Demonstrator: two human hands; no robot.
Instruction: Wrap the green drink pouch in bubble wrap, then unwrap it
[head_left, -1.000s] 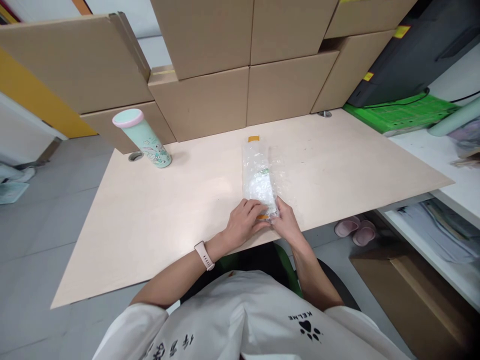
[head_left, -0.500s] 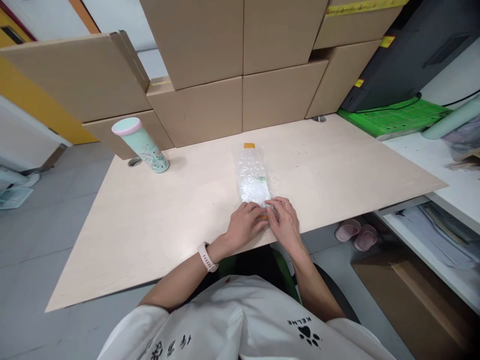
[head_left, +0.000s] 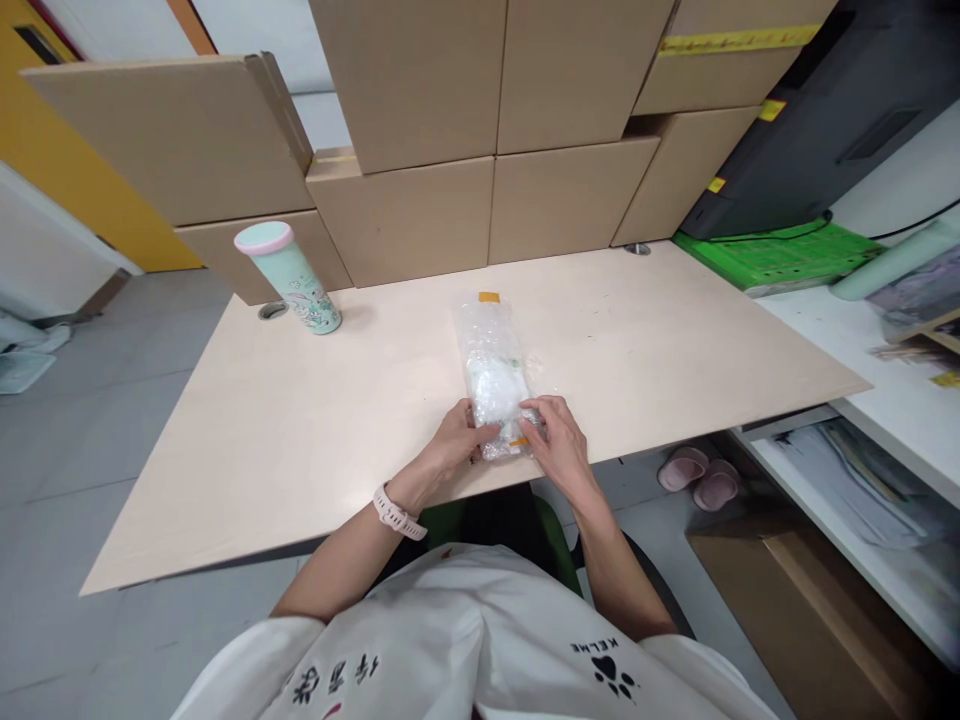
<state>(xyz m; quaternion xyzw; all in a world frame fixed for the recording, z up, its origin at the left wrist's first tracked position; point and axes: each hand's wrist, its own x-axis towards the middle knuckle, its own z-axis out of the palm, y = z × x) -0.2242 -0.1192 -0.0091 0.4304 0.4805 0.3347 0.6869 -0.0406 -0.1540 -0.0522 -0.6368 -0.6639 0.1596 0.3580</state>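
A clear bubble-wrapped package [head_left: 498,385] lies lengthwise on the table, with something white inside that I cannot make out. One bit of orange tape shows at its far end and another at its near end. My left hand [head_left: 452,441] pinches the left edge near the bottom, thumb on top and fingers along the side. On the opposite edge, my right hand [head_left: 559,440] grips the wrap with thumb and fingertips. The package's near end shows between both hands.
A mint-green tumbler [head_left: 296,285] with a pink rim stands at the table's back left. Stacked cardboard boxes [head_left: 420,220] line the back edge. To the right are a green crate-like panel [head_left: 787,262], a dark case [head_left: 817,130] and a white shelf [head_left: 847,330].
My left hand has slid left off the near end to the package's left edge, uncovering the lower orange tape. My right hand stays on the right edge. The view has shifted slightly.
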